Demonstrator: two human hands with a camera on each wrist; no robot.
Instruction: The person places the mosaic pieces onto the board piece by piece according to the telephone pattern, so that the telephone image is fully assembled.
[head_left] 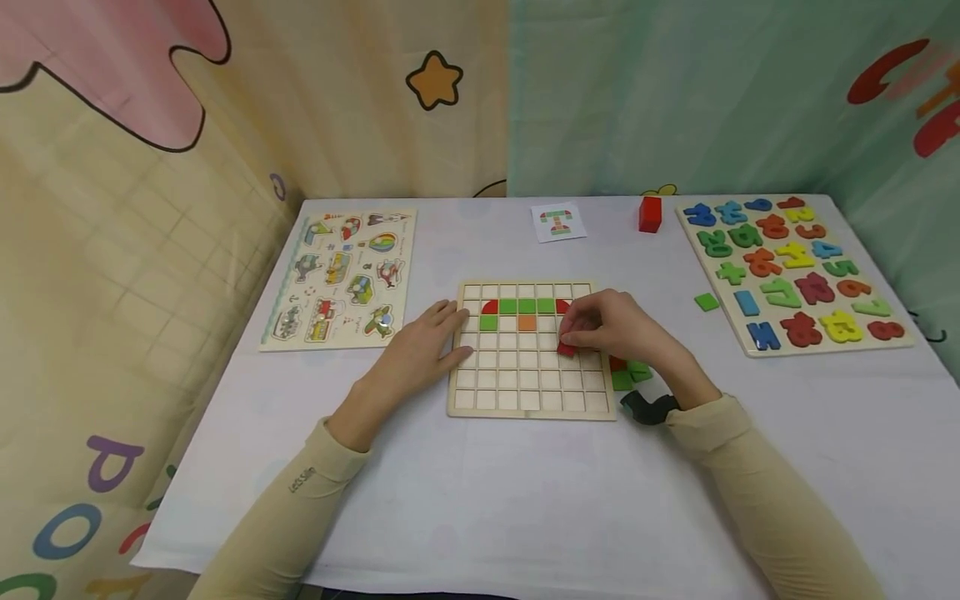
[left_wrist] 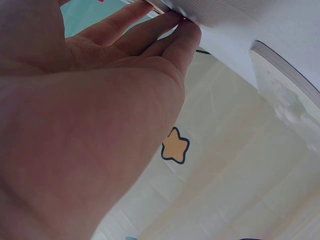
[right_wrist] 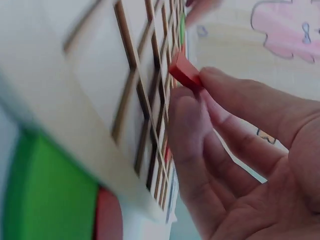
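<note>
A wooden grid board (head_left: 532, 415) lies in the middle of the table in the head view. Green tiles (head_left: 527, 306) with a red rounded tile (head_left: 491, 307) at the left end form a row near its top; below sit a green tile (head_left: 488, 322) and an orange tile (head_left: 527, 322). My right hand (head_left: 618, 327) pinches a small red tile (right_wrist: 185, 72) between thumb and fingers over the right side of the grid. Along the board's left edge rests my left hand (head_left: 416, 350), its fingers extended and touching the frame.
Loose green tiles (head_left: 622, 381) lie by the board's right edge, near a black strap-like object (head_left: 648, 408). Behind are a pattern card (head_left: 558, 222) and a red block (head_left: 650, 215). A vehicle puzzle (head_left: 341, 275) lies left, a number puzzle (head_left: 795, 275) right, beside a single green tile (head_left: 707, 302).
</note>
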